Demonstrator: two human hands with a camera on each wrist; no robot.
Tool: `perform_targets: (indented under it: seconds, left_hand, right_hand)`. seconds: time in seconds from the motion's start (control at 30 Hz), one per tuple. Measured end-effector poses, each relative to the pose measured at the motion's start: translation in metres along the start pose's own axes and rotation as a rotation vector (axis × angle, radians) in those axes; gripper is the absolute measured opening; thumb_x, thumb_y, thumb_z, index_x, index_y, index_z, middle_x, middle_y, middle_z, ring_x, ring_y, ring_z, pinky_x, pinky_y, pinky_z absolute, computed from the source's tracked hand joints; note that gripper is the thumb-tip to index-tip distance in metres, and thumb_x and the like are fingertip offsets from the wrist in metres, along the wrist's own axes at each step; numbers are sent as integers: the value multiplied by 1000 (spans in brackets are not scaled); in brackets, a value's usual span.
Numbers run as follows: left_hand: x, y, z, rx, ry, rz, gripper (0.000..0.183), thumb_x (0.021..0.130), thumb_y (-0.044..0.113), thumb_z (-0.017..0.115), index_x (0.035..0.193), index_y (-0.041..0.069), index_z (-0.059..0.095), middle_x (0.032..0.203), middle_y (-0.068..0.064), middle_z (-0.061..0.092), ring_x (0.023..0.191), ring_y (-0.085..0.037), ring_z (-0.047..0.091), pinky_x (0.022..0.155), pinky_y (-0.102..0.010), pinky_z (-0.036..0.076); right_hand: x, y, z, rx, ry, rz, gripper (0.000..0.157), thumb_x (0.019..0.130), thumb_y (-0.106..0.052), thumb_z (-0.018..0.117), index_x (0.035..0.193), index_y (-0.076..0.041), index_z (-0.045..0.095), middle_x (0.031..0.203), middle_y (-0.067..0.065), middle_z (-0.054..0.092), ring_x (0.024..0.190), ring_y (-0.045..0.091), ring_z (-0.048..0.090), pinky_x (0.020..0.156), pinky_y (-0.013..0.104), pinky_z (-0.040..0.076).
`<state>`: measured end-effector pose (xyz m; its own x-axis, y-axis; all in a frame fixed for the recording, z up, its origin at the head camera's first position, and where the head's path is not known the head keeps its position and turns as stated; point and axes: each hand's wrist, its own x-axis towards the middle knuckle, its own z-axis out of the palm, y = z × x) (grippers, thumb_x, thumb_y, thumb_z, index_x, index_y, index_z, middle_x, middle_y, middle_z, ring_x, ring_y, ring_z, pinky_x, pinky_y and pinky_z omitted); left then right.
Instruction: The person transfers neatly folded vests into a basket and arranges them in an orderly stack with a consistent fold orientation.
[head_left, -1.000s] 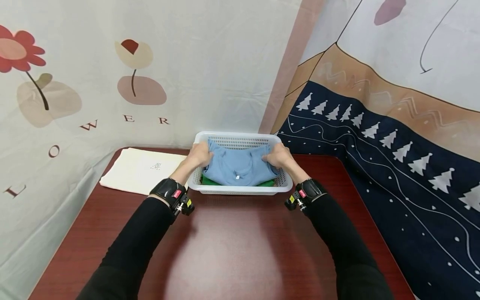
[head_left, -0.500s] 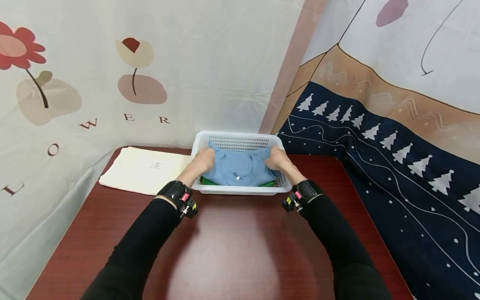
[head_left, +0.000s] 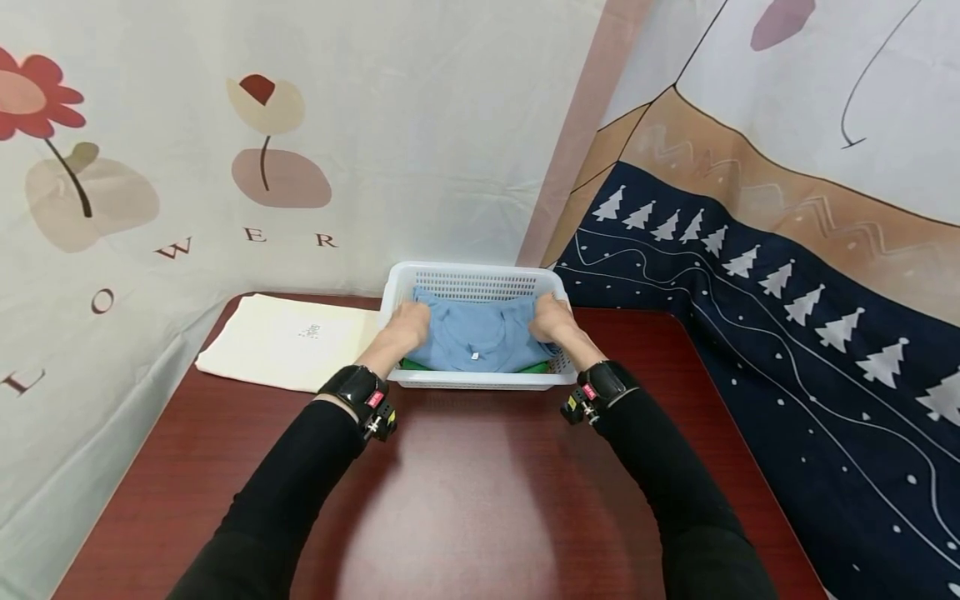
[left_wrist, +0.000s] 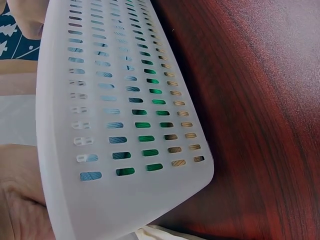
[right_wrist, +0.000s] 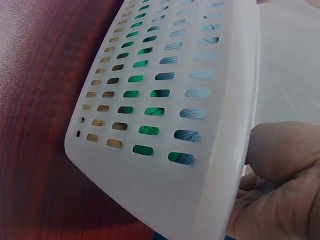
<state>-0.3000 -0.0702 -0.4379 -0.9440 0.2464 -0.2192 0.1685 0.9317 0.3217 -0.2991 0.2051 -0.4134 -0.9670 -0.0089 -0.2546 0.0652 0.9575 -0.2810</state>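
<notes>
A folded blue T-shirt [head_left: 487,329], its collar and small white label facing the near side, lies in a white slotted basket [head_left: 480,381]. Under it peeks green cloth [head_left: 536,367], and tan shows low through the slots in both wrist views. At the shirt's left edge, inside the basket, my left hand [head_left: 408,325] grips with curled fingers. My right hand [head_left: 553,321] holds the opposite edge in the same way. Both hands' fingertips are hidden; in the right wrist view the thumb [right_wrist: 280,150] bends behind the basket rim.
A folded cream cloth [head_left: 285,342] with small dark print lies left of the basket, reaching up to it. The basket stands near the back edge of the reddish-brown table [head_left: 465,483]. Printed curtains [head_left: 435,150] hang right behind.
Both hands have moved slightly inward from the basket's sides, and their fingers are now more curled at the shirt's edges. The shirt and basket stay nearly in place.
</notes>
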Motion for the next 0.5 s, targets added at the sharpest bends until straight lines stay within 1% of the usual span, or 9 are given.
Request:
perform_targets:
  seconds: [0.1, 0.17, 0.27, 0.33, 0.37, 0.47, 0.5]
  left_hand:
    - [-3, 3, -2, -4, -4, -1, 30, 103, -12, 56, 126, -13, 75, 134, -31, 73, 111, -35, 72, 96, -47, 66]
    - [1, 1, 0, -8, -14, 1, 29, 101, -12, 57, 125, -13, 75, 133, -31, 72, 107, -35, 71, 92, -46, 66]
    - [9, -2, 4, -30, -37, -9, 25, 103, -8, 56, 119, -13, 75, 135, -32, 69, 106, -36, 69, 86, -44, 64]
    - [17, -6, 7, -53, -54, -23, 25, 107, 2, 56, 116, -12, 75, 145, -35, 65, 108, -36, 68, 81, -41, 61]
    - [17, -6, 7, -70, -67, -35, 28, 111, 9, 56, 116, -12, 75, 153, -37, 60, 109, -36, 68, 79, -39, 61]
    - [19, -8, 8, -122, -93, -71, 50, 117, 33, 54, 122, -13, 75, 173, -39, 41, 110, -38, 70, 72, -37, 61]
    - [19, -7, 8, -138, -100, -82, 57, 118, 40, 53, 124, -13, 75, 177, -38, 35, 112, -38, 71, 73, -38, 62]
  right_hand:
    - [0, 0, 0, -2, -1, 8, 32, 104, -3, 56, 132, 12, 62, 112, 21, 64, 100, 32, 56, 90, 43, 55]
    - [0, 0, 0, -2, 0, 9, 34, 105, -4, 56, 135, 12, 61, 115, 22, 66, 101, 32, 57, 90, 43, 55]
    - [-1, 0, 0, -3, 0, 6, 34, 105, -4, 57, 135, 12, 62, 118, 22, 67, 101, 32, 56, 91, 43, 54]
    - [-2, -1, 0, 1, 2, 2, 31, 104, -4, 57, 131, 11, 63, 118, 23, 68, 101, 33, 56, 91, 43, 54]
    - [-2, -1, 0, 2, 6, -2, 29, 104, -4, 58, 129, 10, 64, 117, 22, 68, 101, 33, 56, 91, 43, 54]
    - [-3, 0, 1, 8, 20, -14, 24, 101, -6, 59, 119, 8, 66, 114, 23, 68, 99, 33, 58, 90, 43, 55]
    - [-3, 0, 1, 8, 26, -19, 23, 100, -7, 59, 116, 7, 66, 114, 23, 69, 99, 33, 58, 90, 44, 56]
